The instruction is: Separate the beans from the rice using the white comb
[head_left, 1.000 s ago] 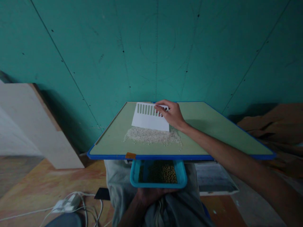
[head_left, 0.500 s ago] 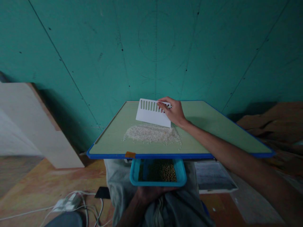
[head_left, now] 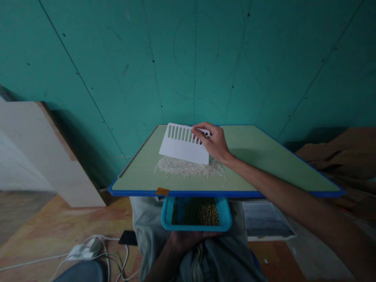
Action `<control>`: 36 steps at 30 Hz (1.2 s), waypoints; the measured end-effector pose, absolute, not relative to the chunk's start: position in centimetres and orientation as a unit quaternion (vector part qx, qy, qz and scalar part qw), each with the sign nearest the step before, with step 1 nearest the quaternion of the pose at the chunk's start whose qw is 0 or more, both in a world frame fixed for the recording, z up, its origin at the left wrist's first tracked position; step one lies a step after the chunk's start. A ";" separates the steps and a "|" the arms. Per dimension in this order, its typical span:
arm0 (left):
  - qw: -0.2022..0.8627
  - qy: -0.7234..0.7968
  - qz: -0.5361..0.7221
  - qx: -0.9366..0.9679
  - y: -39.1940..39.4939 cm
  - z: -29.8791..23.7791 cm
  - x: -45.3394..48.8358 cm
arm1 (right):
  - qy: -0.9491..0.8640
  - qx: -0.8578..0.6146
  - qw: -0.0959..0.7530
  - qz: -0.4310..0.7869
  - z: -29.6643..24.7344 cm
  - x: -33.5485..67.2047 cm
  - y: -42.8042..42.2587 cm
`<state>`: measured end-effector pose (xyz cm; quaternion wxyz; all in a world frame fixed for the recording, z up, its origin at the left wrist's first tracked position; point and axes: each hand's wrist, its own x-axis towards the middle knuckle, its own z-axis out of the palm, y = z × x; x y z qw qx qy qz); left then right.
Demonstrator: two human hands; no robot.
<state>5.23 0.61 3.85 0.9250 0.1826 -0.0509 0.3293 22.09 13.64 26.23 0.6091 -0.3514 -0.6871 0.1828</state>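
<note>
My right hand [head_left: 214, 141] grips the slotted edge of a flat white scraper [head_left: 185, 148], thumb on the near side and fingers behind. The scraper leans over a spread heap of white rice-like grains [head_left: 188, 169], its straight lower edge at the heap's far side. Below the table's front edge, my left hand [head_left: 189, 239] supports a blue plastic tray [head_left: 167, 226] from underneath, its fingers mostly hidden. Inside the tray lie dark green grains [head_left: 190, 211] on the left and tan beans [head_left: 209, 213] on the right.
The pale green table [head_left: 279, 168] has a blue rim with orange tape [head_left: 162, 191] on its front edge. A green wall [head_left: 194, 58] stands right behind it. White cables and a power strip [head_left: 84, 250] lie on the floor at left. Brown paper-like material [head_left: 331, 149] is at right.
My right hand has brought the scraper nearer to me and slightly left, so it now covers the far part of the grain heap. The left hand and tray stay put.
</note>
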 end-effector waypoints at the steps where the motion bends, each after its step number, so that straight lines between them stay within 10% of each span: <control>1: 0.925 -0.047 0.331 0.181 0.6 3.8 5.2 | -0.686 -0.348 0.610 0.188 26.3 22.0 13.5; 36: 0.927 -0.043 0.329 0.177 0.8 3.3 5.2 | -0.685 -0.328 0.617 0.206 26.4 22.0 13.6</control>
